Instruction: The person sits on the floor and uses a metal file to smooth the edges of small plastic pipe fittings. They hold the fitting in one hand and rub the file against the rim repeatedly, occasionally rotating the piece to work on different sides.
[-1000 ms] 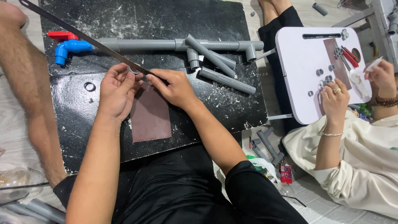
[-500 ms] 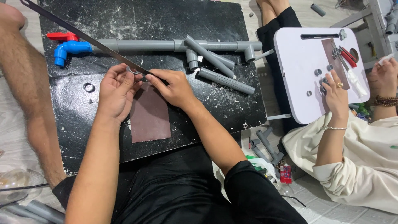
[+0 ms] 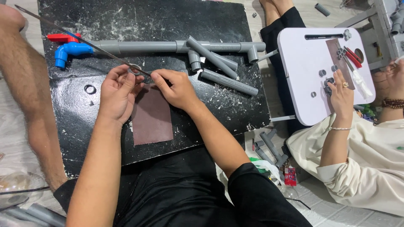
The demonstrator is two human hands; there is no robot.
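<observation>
While a long thin blade [image 3: 80, 42] slants across the black board [image 3: 147, 25], both hands pinch a small grey ring [image 3: 135, 69] against it: left hand [image 3: 118, 93] curled shut on the ring, right hand [image 3: 176, 87] closed on the blade's near end. Just below lies a brown sanding sheet [image 3: 152, 115]. Beyond, the grey pipe run [image 3: 168, 45] with its blue tap [image 3: 69, 51] looks largely joined; loose pipe lengths [image 3: 229, 82] and a spare ring [image 3: 90, 89] remain unfitted.

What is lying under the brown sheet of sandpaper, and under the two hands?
The brown sandpaper sheet lies flat on the black board. Its top edge is covered by the left hand and right hand, which pinch a thin saw blade there. Whatever is beneath the sheet is hidden.
</observation>
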